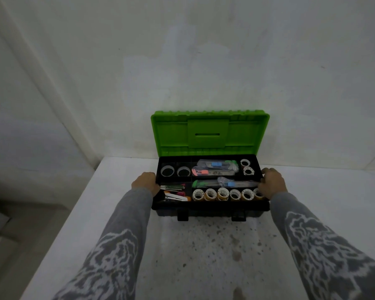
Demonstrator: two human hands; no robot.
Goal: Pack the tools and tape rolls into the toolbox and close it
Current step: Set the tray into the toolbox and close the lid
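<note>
The toolbox tray (204, 202) is gripped, it seems, at its short ends: left hand (145, 182) at 9 o'clock, right hand (273, 184) at 3. The green lid (210, 133) is seen upright at 12.

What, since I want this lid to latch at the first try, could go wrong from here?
1. The left hand and right hand grip the tray by its ends; fingers could get pinched against the toolbox wall if the tray is lowered further.
2. The front row of tape rolls stands on edge, seemingly near rim height; the green lid may foul on them when it comes down.
</note>
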